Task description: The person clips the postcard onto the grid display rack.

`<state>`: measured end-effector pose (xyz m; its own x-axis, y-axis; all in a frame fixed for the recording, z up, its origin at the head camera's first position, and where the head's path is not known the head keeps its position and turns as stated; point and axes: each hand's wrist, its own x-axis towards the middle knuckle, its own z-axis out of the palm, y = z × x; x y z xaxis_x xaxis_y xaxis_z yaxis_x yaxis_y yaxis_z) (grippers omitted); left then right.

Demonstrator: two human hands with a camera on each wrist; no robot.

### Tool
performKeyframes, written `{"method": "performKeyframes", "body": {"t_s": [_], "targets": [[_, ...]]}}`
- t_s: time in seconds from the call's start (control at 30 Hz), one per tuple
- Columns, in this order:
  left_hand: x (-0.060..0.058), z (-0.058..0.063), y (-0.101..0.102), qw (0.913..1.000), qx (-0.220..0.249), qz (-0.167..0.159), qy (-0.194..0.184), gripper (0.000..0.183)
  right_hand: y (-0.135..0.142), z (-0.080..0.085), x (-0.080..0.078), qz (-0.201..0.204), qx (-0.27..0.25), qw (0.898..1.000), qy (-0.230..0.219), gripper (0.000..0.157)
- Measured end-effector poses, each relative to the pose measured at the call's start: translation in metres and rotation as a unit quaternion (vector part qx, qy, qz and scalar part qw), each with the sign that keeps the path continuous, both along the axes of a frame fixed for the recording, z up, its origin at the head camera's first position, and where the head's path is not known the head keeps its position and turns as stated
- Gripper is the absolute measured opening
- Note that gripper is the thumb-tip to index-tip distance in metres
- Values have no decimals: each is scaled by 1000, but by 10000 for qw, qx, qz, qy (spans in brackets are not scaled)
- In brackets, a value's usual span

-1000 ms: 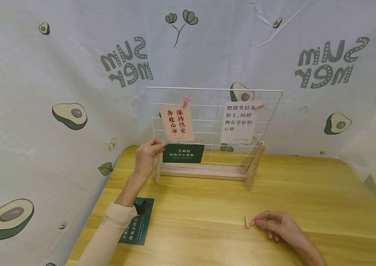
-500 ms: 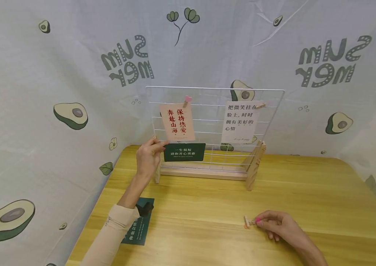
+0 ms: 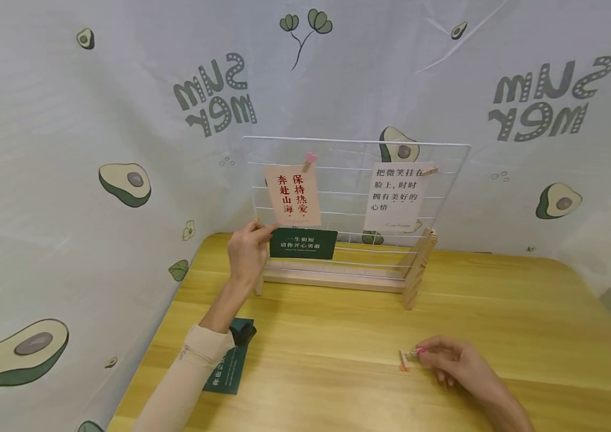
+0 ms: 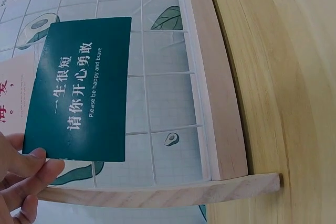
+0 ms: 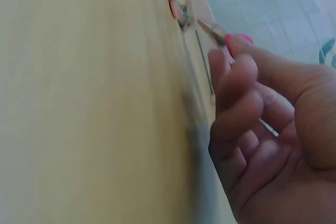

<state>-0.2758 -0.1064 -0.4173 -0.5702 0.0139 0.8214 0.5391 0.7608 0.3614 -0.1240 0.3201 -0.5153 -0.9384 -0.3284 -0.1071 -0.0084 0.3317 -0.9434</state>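
Observation:
My left hand (image 3: pixel 248 255) pinches the lower left corner of a dark green card (image 4: pixel 110 93) with white lettering, thumb in front. The card lies sideways against the white wire grid (image 3: pixel 349 246), just under a pink card (image 3: pixel 294 216) with red characters. Low over the table, my right hand (image 3: pixel 459 366) pinches a small wooden clothespin (image 5: pixel 212 31) by its end with the pink decoration (image 3: pixel 421 351). A second wooden clothespin (image 5: pixel 181 11) with an orange decoration lies on the table just beyond the tip of the held one.
A pink-heart clothespin (image 3: pixel 309 161) holds the pink card; another clothespin (image 3: pixel 430 171) holds a white card (image 3: pixel 394 219) at the grid's right. The grid stands in a wooden base (image 3: pixel 332 279). Another green card (image 3: pixel 235 366) lies on the table (image 3: pixel 327 372) under the left forearm.
The right hand has raised its clothespin slightly away from the one lying on the table. The left hand keeps the green card nearly still at the grid. The head view has shifted a little.

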Motion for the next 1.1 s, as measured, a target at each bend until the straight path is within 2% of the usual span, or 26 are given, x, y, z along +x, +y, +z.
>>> {"method": "performKeyframes", "body": {"t_s": [0.1, 0.23, 0.37, 0.47, 0.67, 0.87, 1.0, 1.1], "targets": [[0, 2, 2, 10000, 0, 57, 10, 28, -13, 14, -8, -379, 403, 9984, 112, 29], [1, 3, 4, 9999, -8, 165, -51, 26, -41, 39, -24, -609, 929, 9924, 528, 28], [1, 2, 4, 9996, -78, 232, -102, 26, -73, 65, -45, -505, 959, 9863, 1246, 21], [0, 2, 5, 9993, -172, 312, -109, 25, -95, 84, -61, -518, 890, 9774, 1849, 14], [-1, 2, 6, 9989, -224, 402, -124, 26, -133, 118, -94, -853, 934, 9590, 2534, 10], [-1, -1, 7, 9988, -191, 434, -138, 24, -157, 129, -121, -1161, 635, 9358, 3268, 8], [-2, -2, 7, 9987, -204, 441, -131, 23, -167, 130, -132, -1368, 766, 9154, 3707, 7], [-2, -1, 7, 9986, -219, 457, -129, 24, -173, 131, -138, -1504, 931, 9058, 3849, 8]]}}
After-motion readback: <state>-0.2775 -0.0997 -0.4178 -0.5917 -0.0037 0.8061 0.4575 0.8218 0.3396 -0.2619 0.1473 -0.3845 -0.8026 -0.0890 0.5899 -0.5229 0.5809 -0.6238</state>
